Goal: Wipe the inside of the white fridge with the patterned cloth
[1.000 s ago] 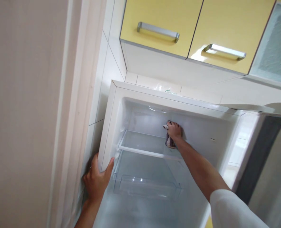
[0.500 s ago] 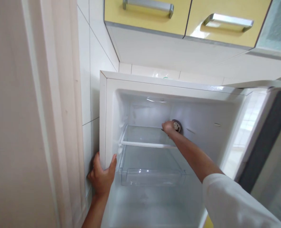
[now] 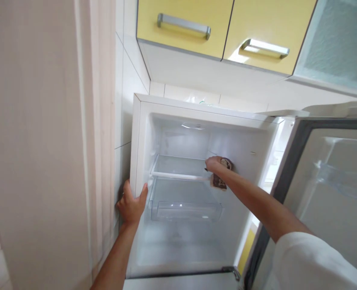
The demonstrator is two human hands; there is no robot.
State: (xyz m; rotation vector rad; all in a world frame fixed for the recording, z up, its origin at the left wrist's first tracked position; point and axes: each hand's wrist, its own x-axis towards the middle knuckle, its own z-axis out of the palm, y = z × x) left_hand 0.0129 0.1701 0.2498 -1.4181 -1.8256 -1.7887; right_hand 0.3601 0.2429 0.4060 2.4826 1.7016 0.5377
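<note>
White sleeve (image 3: 311, 262) fills the lower right corner, and from it the bare right forearm stretches up and left into the open freezer compartment (image 3: 196, 241). On the other side the left forearm rises from the bottom edge, and the left hand (image 3: 131, 205) is clamped on the compartment's left front frame, thumb on the inner face and fingers wrapped round the outer side next to the tiled wall (image 3: 126, 100). To the right the freezer door (image 3: 326, 193) stands swung open, its dark gasket framing the white inner liner. Inside, a clear plastic tray (image 3: 186, 210) sits on the lower level, and above it a glass shelf (image 3: 180, 167) with a white front rail spans the left and middle of the cavity. At the shelf's right end, against the right inner wall, the right hand (image 3: 216, 164) is closed around a brown patterned cloth (image 3: 219, 181); part of the cloth bunches behind the knuckles and a flap hangs below the wrist, touching the wall. A round light fitting (image 3: 193, 125) shows in the ceiling of the compartment. Farthest up, two yellow cabinet doors (image 3: 226, 24) with metal bar handles (image 3: 183, 25) hang above the appliance, beside a frosted glass door (image 3: 338, 44).
</note>
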